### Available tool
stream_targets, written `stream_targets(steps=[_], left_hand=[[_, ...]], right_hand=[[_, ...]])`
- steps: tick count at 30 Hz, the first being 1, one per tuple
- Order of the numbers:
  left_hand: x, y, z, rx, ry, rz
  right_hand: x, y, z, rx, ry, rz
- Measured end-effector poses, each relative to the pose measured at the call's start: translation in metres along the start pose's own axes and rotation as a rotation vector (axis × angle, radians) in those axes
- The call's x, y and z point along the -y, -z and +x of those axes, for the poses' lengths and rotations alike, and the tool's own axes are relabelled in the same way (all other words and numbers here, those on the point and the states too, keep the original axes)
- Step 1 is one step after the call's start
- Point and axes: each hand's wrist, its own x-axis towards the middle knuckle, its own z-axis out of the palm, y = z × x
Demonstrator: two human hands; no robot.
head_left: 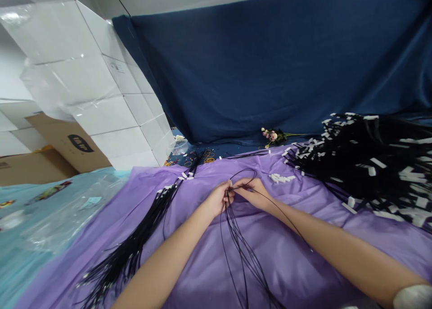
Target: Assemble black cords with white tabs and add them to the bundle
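1 head-worn view, forward and down, near above the hands [218, 200].

The black cords [232, 223] look smooth and slick from where I stand, the white tags [281, 178] like hard plastic. The purple cloth [195, 255] is thin, wrinkled, faintly satiny; the navy drape [270, 65] is smooth fabric, softly lustrous. Glossy clear film [47, 90] covers smooth white cardboard boxes [104, 115]; the brown carton [89, 158] is matt cardboard.

No text can be read surely; the dark oval mark [80, 143] on the brown cardboard box [54, 129] is unclear.
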Motion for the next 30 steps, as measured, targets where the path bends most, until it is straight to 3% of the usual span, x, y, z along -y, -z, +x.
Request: stream_targets(steps=[6, 10, 14, 25, 27, 30], left_hand=[[-0.001, -0.002, -0.001, -0.048, -0.045, 0.024], [-0.001, -0.003, -0.002, -0.118, -0.082, 0.061], [0.001, -0.002, -0.002, -0.139, -0.132, 0.107], [0.001, -0.003, 0.000, -0.186, -0.221, 0.110], [0.000, -0.003, 0.000, -0.215, -0.225, 0.113], [0.000, -0.003, -0.002, -0.208, -0.247, 0.127]], right_hand=[[0.005, 0.008, -0.006, 0.069, 0.227, -0.406], [0.005, 0.017, -0.008, 0.179, 0.489, -0.714], [0.011, 0.020, -0.009, 0.169, 0.641, -0.829], [0.021, 0.025, -0.014, 0.185, 0.586, -0.653], [0.026, 0.023, -0.015, 0.120, 0.494, -0.499], [0.029, 0.018, -0.013, -0.083, 0.230, -0.200]])
